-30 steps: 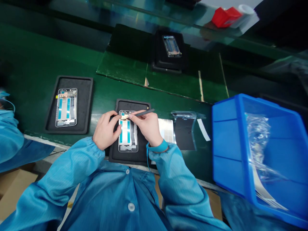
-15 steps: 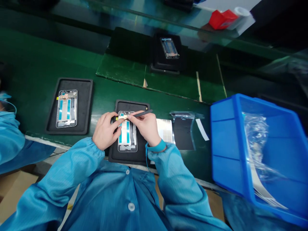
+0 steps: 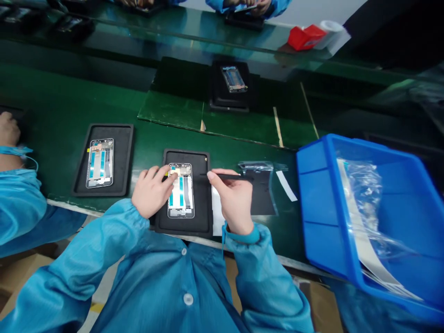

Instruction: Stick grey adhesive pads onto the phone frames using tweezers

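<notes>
An opened phone body (image 3: 181, 196) with teal strips lies in a black foam tray (image 3: 202, 208) in front of me. My left hand (image 3: 152, 190) rests at its upper left, fingers spread, with the fingertips on the phone's upper part. To the right of the phone, my right hand (image 3: 234, 199) is closed round dark, slim tweezers (image 3: 227, 176), whose tips point left over the tray's edge, apart from the phone. Under and beside this hand lie a white sheet (image 3: 217, 215) and a dark sheet in clear film (image 3: 262, 192).
A second opened phone (image 3: 100, 164) lies in a tray (image 3: 121, 180) to the left, near a co-worker's hand (image 3: 9, 130). Another phone (image 3: 234, 79) sits on stacked trays at the back. A blue bin (image 3: 319, 194) with clear plastic stands right, beside a white strip (image 3: 286, 186).
My right hand has moved right with the tweezers, off the phone. My left hand stays at the phone's upper left. The view has shifted slightly, showing other people's hands at the back.
</notes>
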Tool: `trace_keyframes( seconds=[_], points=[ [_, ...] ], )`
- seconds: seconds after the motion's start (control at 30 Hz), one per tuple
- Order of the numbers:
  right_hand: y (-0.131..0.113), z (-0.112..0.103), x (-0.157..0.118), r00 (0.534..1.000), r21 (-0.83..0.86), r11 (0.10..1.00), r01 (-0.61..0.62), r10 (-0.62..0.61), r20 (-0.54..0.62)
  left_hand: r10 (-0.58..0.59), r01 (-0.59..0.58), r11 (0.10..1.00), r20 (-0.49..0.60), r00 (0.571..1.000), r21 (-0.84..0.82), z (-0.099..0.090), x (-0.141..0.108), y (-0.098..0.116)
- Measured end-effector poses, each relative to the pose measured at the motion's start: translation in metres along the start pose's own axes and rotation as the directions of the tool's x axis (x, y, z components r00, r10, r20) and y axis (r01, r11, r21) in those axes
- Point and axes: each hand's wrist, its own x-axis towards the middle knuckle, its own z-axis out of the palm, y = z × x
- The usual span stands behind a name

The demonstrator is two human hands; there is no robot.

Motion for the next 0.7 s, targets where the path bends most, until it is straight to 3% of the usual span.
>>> trace_keyframes(
  seconds=[0.13, 0.23, 0.3, 0.43, 0.57, 0.7],
  points=[
    [0.008, -0.023, -0.034, 0.998, -0.019, 0.997, -0.069, 0.069, -0.001, -0.306, 0.306, 0.952, -0.067, 0.95, -0.009, 0.0, -0.022, 0.002],
    [0.013, -0.03, -0.052, 0.989, -0.036, 0.99, -0.139, 0.141, 0.045, -0.339, 0.341, 0.94, 0.056, 0.939, -0.024, 0.002, -0.036, 0.012],
    [0.017, -0.031, -0.057, 0.987, -0.047, 0.988, -0.147, 0.149, 0.058, -0.386, 0.397, 0.91, 0.104, 0.917, -0.119, 0.002, -0.039, 0.02],
    [0.026, -0.027, -0.056, 0.99, 0.001, 0.991, -0.132, 0.132, 0.054, -0.487, 0.521, 0.732, 0.198, 0.851, -0.439, 0.001, -0.031, 0.025],
    [0.029, -0.022, -0.05, 0.988, 0.102, 0.987, -0.122, 0.111, 0.106, -0.558, 0.507, 0.514, 0.179, 0.811, -0.692, -0.003, -0.023, -0.004],
    [0.02, -0.028, -0.04, 0.992, 0.101, 0.994, -0.048, 0.036, 0.121, -0.651, 0.53, 0.505, 0.103, 0.752, -0.681, -0.029, -0.023, -0.07]
  ],
)
